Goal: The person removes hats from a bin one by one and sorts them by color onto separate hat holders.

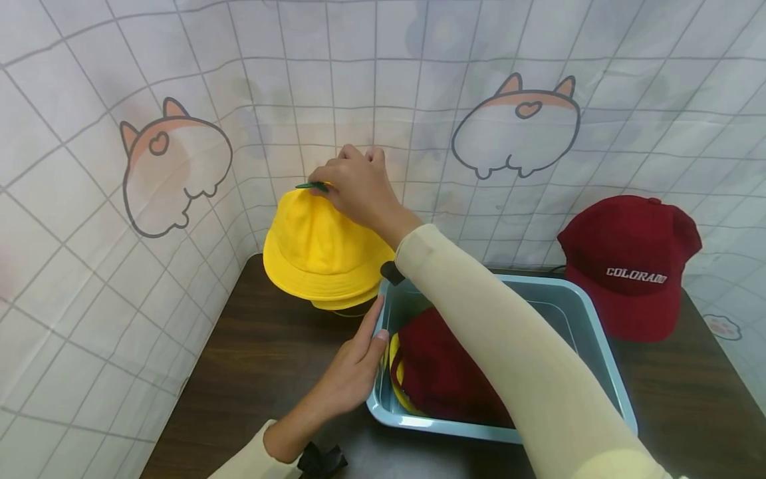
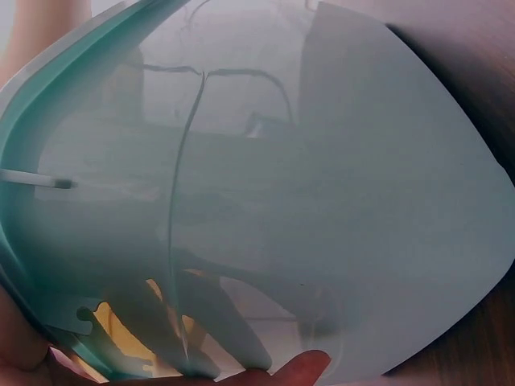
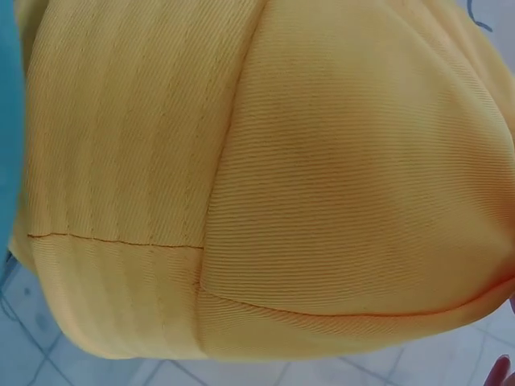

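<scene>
My right hand [image 1: 356, 183] pinches the top of a yellow bucket hat [image 1: 326, 243], by a green leaf-like piece [image 1: 312, 186]. The hat is upright at the back left, brim down; its crown [image 3: 346, 177] fills the right wrist view. With the thumb over the rim and the fingers against the outer wall, my left hand [image 1: 353, 372] grips the left side of a light blue plastic bin [image 1: 607, 359]. The bin's glossy outer wall [image 2: 265, 201] fills the left wrist view. Inside lie a dark red cap [image 1: 445, 372], partly hidden by my right sleeve, and something yellow [image 1: 401, 386] beneath it.
A dark red cap lettered COLORADO [image 1: 628, 259] stands upright at the back right, beside the bin. The dark wooden table [image 1: 257, 372] meets a white grid-patterned cloth [image 1: 407, 120] with cartoon animals behind and at both sides. My right forearm crosses above the bin.
</scene>
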`<state>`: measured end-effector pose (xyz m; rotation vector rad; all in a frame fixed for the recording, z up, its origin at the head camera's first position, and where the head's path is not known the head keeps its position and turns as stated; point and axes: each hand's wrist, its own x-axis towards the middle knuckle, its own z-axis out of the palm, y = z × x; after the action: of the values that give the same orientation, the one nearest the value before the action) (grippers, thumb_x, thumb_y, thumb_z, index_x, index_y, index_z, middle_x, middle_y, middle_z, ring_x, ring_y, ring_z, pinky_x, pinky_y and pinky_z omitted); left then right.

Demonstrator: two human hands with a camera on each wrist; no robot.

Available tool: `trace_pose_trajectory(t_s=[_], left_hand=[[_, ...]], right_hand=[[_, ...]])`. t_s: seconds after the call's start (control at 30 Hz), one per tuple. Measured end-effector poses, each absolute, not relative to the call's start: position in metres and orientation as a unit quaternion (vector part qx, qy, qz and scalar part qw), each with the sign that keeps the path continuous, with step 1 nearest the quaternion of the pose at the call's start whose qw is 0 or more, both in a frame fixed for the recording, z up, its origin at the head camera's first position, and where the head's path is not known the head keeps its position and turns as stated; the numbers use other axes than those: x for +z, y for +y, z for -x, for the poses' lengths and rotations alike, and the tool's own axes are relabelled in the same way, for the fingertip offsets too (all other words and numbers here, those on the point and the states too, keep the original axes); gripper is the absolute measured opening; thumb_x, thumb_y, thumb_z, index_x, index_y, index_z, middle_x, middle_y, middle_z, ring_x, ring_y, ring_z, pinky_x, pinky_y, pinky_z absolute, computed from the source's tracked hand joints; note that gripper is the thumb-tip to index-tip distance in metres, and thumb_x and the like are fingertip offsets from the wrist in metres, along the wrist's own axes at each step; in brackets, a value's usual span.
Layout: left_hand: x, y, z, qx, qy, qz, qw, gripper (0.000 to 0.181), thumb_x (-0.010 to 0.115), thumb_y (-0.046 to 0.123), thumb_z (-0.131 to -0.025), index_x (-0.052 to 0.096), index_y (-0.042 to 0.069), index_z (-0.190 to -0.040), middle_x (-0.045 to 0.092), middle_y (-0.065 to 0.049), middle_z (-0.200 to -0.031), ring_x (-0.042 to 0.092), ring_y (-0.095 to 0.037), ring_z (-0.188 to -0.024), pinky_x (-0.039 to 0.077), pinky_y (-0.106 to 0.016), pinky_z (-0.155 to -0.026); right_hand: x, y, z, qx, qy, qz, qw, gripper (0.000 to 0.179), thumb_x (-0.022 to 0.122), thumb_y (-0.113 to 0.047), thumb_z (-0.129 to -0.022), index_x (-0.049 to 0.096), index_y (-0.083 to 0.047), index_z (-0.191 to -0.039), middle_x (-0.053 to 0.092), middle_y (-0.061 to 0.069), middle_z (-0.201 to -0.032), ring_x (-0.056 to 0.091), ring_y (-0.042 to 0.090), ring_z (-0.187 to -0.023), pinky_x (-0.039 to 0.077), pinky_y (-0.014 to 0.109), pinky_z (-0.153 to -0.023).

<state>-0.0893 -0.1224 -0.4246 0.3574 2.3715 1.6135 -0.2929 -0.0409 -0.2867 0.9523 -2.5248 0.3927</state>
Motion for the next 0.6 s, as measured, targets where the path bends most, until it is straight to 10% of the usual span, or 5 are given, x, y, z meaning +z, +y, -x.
trace_pose_trajectory(t_s=[0.17, 0.4, 0.6], left_hand=[[-0.424, -0.122, 0.090, 0.554, 0.813, -0.124, 0.126, 0.059, 0.034, 0.036, -0.113, 0.004, 0.041, -0.164, 0.039, -0.015, -0.160, 0.062, -0.033, -0.124, 0.052, -0.053, -0.103], [-0.424, -0.121, 0.090, 0.548, 0.819, -0.117, 0.123, 0.059, 0.035, 0.036, -0.112, 0.006, 0.042, -0.163, 0.057, -0.020, -0.113, 0.052, -0.028, -0.136, 0.038, -0.056, -0.116], [-0.424, -0.122, 0.091, 0.549, 0.818, -0.118, 0.126, 0.060, 0.037, 0.036, -0.112, 0.007, 0.041, -0.164, 0.043, -0.014, -0.157, 0.046, -0.029, -0.142, 0.035, -0.058, -0.118]], right_hand=[[-0.295, -0.038, 0.291, 0.150, -0.908, -0.341, 0.189, 0.028, 0.063, -0.047, -0.097, 0.077, -0.036, -0.119, 0.076, -0.015, -0.110, 0.048, 0.016, -0.097, 0.028, 0.042, -0.084], [-0.306, -0.033, 0.291, 0.177, -0.901, -0.343, 0.199, 0.025, 0.066, -0.046, -0.096, 0.078, -0.035, -0.114, 0.076, -0.014, -0.105, 0.048, 0.015, -0.095, 0.028, 0.041, -0.082], [-0.305, -0.030, 0.291, 0.203, -0.914, -0.315, 0.153, 0.032, 0.064, -0.053, -0.095, 0.075, -0.037, -0.121, 0.074, -0.017, -0.115, 0.049, 0.014, -0.105, 0.028, 0.043, -0.086]])
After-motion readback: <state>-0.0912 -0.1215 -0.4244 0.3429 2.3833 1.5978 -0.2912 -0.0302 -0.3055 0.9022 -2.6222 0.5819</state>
